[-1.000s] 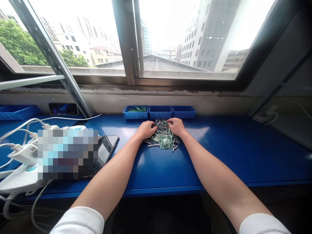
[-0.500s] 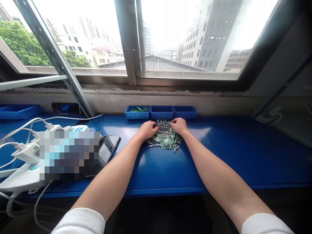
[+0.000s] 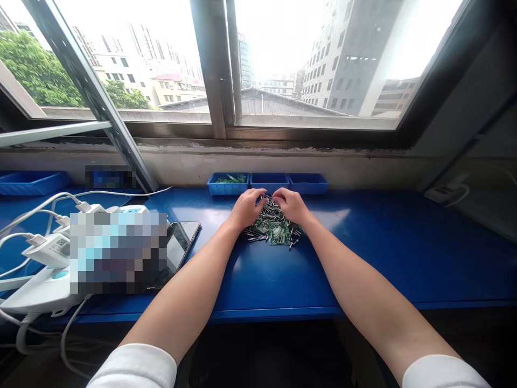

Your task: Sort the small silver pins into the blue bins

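A loose pile of thin silver metal pins (image 3: 271, 207) lies on the blue tabletop, mixed with small flat green pieces (image 3: 279, 234) that look like circuit boards. My left hand (image 3: 247, 208) curves round the pile's far left side, its thumb and fingertips apart. My right hand (image 3: 292, 206) bends over the far right side, touching the pins, with a gap between thumb and fingers. Nothing lifted shows in either hand, though some fingertips are hidden. A few pins lie loose along the pile's near edge.
Behind the pile stand a blue bin with green pieces (image 3: 228, 185), a middle blue bin (image 3: 269, 184) and a right blue bin (image 3: 307, 184). At left are a white power strip (image 3: 40, 293) with cables and a dark phone (image 3: 181, 240). A metal post (image 3: 117, 129) rises back left.
Both hands have moved slightly away from me and closer together at the far side of the pile. The pins there are shifted a little.
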Tool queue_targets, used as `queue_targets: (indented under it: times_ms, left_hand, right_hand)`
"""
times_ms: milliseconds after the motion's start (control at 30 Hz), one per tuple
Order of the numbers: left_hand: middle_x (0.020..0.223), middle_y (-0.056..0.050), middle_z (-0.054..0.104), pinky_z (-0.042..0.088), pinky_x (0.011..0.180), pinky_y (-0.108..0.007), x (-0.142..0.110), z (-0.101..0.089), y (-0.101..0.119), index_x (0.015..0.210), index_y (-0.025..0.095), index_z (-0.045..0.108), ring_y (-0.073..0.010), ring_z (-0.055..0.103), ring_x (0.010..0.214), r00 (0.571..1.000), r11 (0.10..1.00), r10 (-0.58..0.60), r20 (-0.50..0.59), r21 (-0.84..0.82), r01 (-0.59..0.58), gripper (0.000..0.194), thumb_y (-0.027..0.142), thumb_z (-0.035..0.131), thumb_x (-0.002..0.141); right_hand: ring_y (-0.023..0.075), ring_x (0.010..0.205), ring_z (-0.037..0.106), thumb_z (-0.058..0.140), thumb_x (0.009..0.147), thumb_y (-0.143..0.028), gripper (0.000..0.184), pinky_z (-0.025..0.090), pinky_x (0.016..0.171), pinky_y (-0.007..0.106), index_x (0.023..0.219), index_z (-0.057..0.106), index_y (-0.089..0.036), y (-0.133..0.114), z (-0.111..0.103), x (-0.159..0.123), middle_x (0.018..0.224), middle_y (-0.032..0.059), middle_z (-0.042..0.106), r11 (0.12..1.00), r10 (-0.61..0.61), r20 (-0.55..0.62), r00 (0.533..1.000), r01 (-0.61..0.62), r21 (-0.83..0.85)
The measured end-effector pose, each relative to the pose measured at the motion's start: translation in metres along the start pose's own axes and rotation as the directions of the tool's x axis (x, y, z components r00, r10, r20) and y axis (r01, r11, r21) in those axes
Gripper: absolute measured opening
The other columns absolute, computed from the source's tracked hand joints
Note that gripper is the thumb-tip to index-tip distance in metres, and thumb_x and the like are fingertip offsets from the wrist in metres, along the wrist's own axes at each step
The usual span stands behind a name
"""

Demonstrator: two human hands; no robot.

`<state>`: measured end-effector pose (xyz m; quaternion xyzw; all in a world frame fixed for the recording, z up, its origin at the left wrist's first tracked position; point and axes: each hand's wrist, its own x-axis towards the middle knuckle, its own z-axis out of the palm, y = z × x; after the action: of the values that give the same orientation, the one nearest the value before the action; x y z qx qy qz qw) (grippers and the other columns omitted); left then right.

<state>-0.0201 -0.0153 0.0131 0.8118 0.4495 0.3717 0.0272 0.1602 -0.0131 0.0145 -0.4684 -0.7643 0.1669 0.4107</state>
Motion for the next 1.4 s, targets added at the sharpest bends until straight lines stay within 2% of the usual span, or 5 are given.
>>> queue_targets:
  times_ms: [133, 433, 733, 967, 1400]
  left_hand:
    - [0.094, -0.005, 0.068, 0.047, 0.086, -0.029, 0.0, 0.0, 0.001, 0.093, 0.02, 0.068, -0.0179, 0.061, 0.089, 1.0, 1.0, 0.011, 0.022, -0.007, -0.011, 0.023, 0.027, 0.047, 0.09]
    - [0.094, -0.005, 0.068, 0.047, 0.085, -0.029, 0.0, 0.002, 0.002, 0.096, 0.018, 0.067, -0.0181, 0.061, 0.09, 1.0, 1.0, -0.021, 0.001, -0.021, 0.021, 0.023, 0.029, 0.047, 0.09]
    - [0.107, -0.008, 0.065, 0.047, 0.09, -0.031, 0.001, 0.005, -0.02, 0.113, 0.015, 0.06, -0.0199, 0.06, 0.099, 0.976, 0.981, -0.195, -0.099, -0.005, 0.196, 0.031, 0.025, 0.048, 0.086]
    - [0.109, -0.008, 0.065, 0.048, 0.089, -0.031, 0.0, 0.008, -0.027, 0.11, 0.015, 0.062, -0.0206, 0.06, 0.099, 0.972, 0.975, -0.222, -0.074, 0.005, 0.223, 0.031, 0.023, 0.046, 0.084]
    - [0.109, -0.008, 0.064, 0.047, 0.092, -0.033, -0.002, 0.009, -0.025, 0.105, 0.019, 0.065, -0.0224, 0.06, 0.102, 0.967, 0.966, -0.252, 0.042, 0.07, 0.249, 0.029, 0.025, 0.047, 0.083]
  right_hand:
    - [0.013, 0.063, 0.056, 0.049, 0.083, -0.034, 0.019, 0.045, 0.065, 0.026, 0.087, 0.06, -0.02, -0.004, 0.003, -0.002, 0.066, -0.0014, 0.062, 0.985, 0.008, 0.008, 1.0, -0.009, 0.174]
    - [0.0145, 0.063, 0.058, 0.063, 0.071, -0.048, 0.031, 0.046, 0.062, 0.027, 0.071, 0.062, -0.017, 0.001, -0.003, 0.0, 0.069, 0.0025, 0.067, 0.906, 0.114, 0.029, 0.993, -0.116, 0.408]
    - [0.025, 0.1, 0.052, 0.056, 0.071, -0.034, 0.034, 0.042, 0.089, 0.037, 0.098, 0.066, -0.017, 0.027, -0.017, 0.003, 0.101, 0.0077, 0.068, 0.972, 0.186, -0.38, 0.906, -0.227, -0.066]
    - [0.0327, 0.116, 0.037, 0.054, 0.069, -0.035, 0.07, 0.036, 0.095, 0.046, 0.136, 0.045, -0.017, 0.043, -0.017, 0.007, 0.142, 0.0065, 0.044, 0.885, 0.294, -0.343, 0.892, -0.39, -0.255]
    - [0.0366, 0.121, 0.035, 0.057, 0.067, -0.037, 0.077, 0.036, 0.096, 0.05, 0.14, 0.037, -0.025, 0.058, -0.017, 0.009, 0.155, 0.0039, 0.02, 0.862, 0.407, -0.242, 0.881, -0.458, -0.218]
